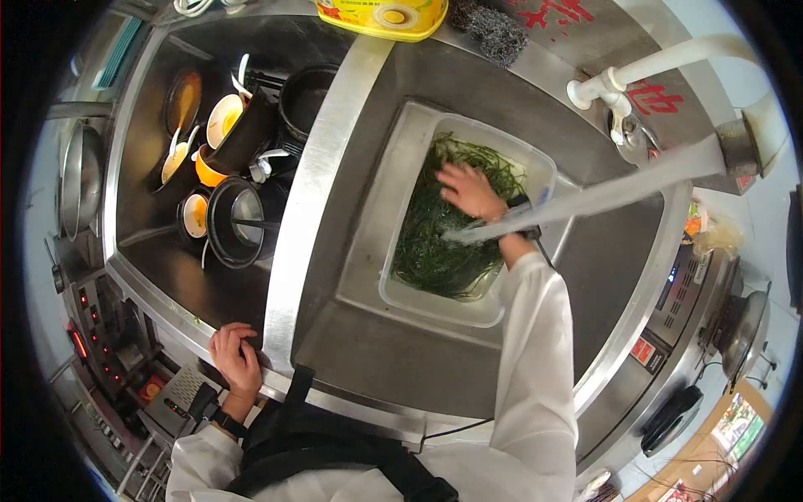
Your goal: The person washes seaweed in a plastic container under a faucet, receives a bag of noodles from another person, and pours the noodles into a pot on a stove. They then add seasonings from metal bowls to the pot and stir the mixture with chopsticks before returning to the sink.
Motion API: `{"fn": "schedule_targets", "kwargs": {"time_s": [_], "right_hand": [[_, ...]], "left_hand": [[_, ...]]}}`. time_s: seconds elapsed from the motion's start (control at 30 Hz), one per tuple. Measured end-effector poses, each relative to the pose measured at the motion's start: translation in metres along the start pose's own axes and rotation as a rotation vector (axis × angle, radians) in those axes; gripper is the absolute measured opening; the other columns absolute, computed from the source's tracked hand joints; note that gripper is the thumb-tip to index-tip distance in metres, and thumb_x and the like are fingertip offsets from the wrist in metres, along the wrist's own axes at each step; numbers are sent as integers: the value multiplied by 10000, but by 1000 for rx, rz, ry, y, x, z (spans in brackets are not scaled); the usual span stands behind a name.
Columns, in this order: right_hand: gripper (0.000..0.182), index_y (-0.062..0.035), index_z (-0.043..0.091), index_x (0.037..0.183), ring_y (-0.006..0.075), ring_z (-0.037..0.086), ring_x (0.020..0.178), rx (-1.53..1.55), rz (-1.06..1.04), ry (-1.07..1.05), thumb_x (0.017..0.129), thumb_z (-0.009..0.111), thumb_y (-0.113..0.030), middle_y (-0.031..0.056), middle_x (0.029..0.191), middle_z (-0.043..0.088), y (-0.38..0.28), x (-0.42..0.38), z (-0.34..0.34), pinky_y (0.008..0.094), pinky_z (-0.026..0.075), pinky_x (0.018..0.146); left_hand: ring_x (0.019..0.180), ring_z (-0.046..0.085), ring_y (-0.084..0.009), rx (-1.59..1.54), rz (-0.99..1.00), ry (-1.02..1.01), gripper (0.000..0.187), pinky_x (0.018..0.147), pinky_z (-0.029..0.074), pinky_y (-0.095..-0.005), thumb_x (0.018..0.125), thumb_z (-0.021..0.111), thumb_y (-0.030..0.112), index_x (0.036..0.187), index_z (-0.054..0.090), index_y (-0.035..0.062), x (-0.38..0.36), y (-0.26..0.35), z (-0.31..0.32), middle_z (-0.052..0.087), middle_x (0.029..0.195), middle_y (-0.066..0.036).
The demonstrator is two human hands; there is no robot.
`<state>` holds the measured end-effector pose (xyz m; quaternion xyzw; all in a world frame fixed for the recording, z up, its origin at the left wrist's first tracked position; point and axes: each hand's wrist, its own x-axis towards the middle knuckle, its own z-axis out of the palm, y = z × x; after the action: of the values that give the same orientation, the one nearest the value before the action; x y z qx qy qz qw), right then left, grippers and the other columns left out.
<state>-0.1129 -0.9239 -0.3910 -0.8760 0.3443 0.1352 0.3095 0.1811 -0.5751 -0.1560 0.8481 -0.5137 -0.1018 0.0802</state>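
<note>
Long thin leafy greens (443, 251) lie in water inside a translucent plastic tub (548, 167), which stands in the right sink basin (360, 343). My right hand (471, 191) is on top of the greens, fingers spread and touching them. A stream of water (602, 184) pours from the wide spout (740, 146) at the right, past my right wrist and into the tub. My left hand (235, 358) rests on the front rim of the left basin (184, 330), its fingers loosely bent over the edge and holding nothing.
The left basin holds dark pots (237, 222), bowls with orange residue (224, 121) and white spoons. A metal divider (314, 201) separates the basins. A yellow tub (385, 17) and steel scouring pads (498, 35) sit on the back ledge, with a white pipe tap (615, 84) to their right.
</note>
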Motion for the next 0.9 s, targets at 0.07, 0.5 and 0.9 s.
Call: {"fn": "schedule_targets", "kwargs": {"time_s": [0.07, 0.5, 0.9], "right_hand": [[627, -231, 363, 1301, 309, 215, 1283, 12, -79, -153, 762, 547, -492, 2, 1391, 274, -6, -28, 15, 579, 210, 977], [544, -52, 475, 1157, 275, 559, 953, 495, 148, 26, 649, 657, -119, 219, 954, 587, -53, -92, 67, 427, 424, 844], [523, 13, 370, 1204, 408, 453, 1035, 36, 574, 334, 754, 597, -129, 301, 1151, 411, -76, -118, 98, 425, 383, 869]], "left_hand": [[837, 503, -242, -4, -1, 3, 147, 837, 311, -348, 651, 451, 5, 739, 549, 68, -1, 0, 1, 552, 855, -69], [820, 519, -221, -62, 29, 49, 117, 835, 317, -346, 639, 492, 5, 685, 560, 89, -2, -5, -3, 560, 818, -43], [851, 536, -194, -190, 35, 114, 132, 798, 344, -367, 618, 548, 58, 706, 576, 152, -10, -24, 0, 561, 828, 3]]}}
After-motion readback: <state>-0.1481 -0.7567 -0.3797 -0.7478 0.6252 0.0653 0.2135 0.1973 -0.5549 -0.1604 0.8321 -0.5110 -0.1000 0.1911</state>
